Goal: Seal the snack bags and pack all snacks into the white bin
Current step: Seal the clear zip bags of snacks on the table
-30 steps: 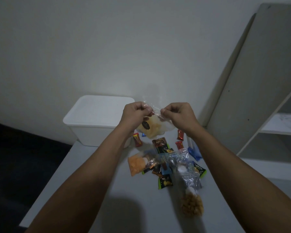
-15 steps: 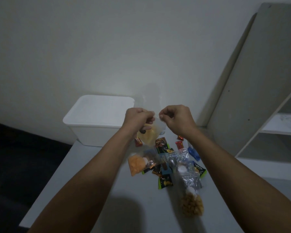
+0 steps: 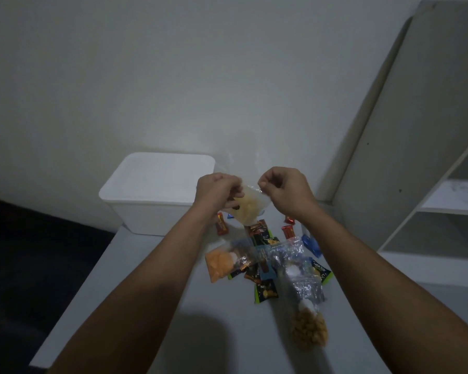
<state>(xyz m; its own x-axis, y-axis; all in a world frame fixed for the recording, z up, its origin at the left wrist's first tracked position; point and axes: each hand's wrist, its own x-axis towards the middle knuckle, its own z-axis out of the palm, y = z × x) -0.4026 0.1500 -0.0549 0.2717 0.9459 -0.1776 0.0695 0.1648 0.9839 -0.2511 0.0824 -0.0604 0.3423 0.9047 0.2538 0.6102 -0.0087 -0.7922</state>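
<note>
Since half a second ago, both hands have drifted slightly apart again and the clear snack bag [image 3: 247,209] shows more between them, its top edge stretched from one fist to the other. The left hand [image 3: 218,191] has its fingers curled round the bag's left top corner, and the right hand [image 3: 283,188] pinches the right top corner between thumb and curled fingers. The bag hangs below the knuckles, holding pale yellow pieces and something dark near the left fingers. Whether its top strip is pressed closed cannot be told.

Just beyond the left hand, almost touching its outline, stands the white bin [image 3: 146,211] on the table [image 3: 135,306]. Below both hands, between the forearms, lies a heap of snacks: an orange-filled bag [image 3: 218,263] under the left wrist, small dark packets with green edges [image 3: 265,290], a crinkled clear bag [image 3: 289,252], and nearest the person a bag of tan puffs [image 3: 310,330]. Red wrappers [image 3: 288,230] and a blue one [image 3: 311,244] lie under the right wrist. A white shelf unit [image 3: 443,184] stands out past the right forearm.
</note>
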